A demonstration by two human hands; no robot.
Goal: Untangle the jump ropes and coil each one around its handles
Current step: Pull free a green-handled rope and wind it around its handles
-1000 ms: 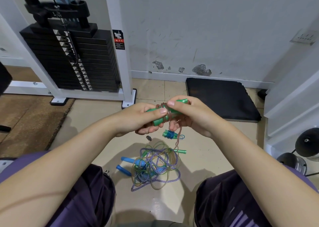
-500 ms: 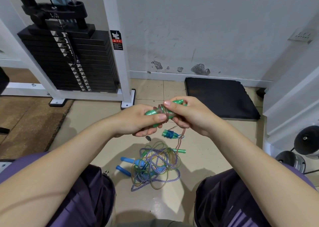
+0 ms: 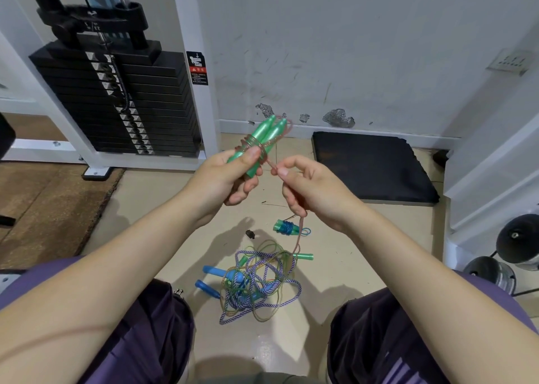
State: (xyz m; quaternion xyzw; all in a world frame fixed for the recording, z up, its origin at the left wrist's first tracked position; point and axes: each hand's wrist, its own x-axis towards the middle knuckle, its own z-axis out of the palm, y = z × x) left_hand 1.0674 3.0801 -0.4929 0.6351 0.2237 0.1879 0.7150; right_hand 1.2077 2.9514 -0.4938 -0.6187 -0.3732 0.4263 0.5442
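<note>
Coiling step: left hand (image 3: 230,176) grips paired green handles (image 3: 264,141); right hand (image 3: 309,188) pinches pink cord (image 3: 298,237) beside them; next, wrap remaining cord, freeing it from tangle (image 3: 259,284) below.

A beige tiled floor (image 3: 163,208) carries a tangle of ropes (image 3: 258,284) (blue handles (image 3: 214,278) among them). Nearby lie a coiled rope bundle (image 3: 287,227) and a black mat (image 3: 373,167).

Head-worn view, forward and downward
</note>
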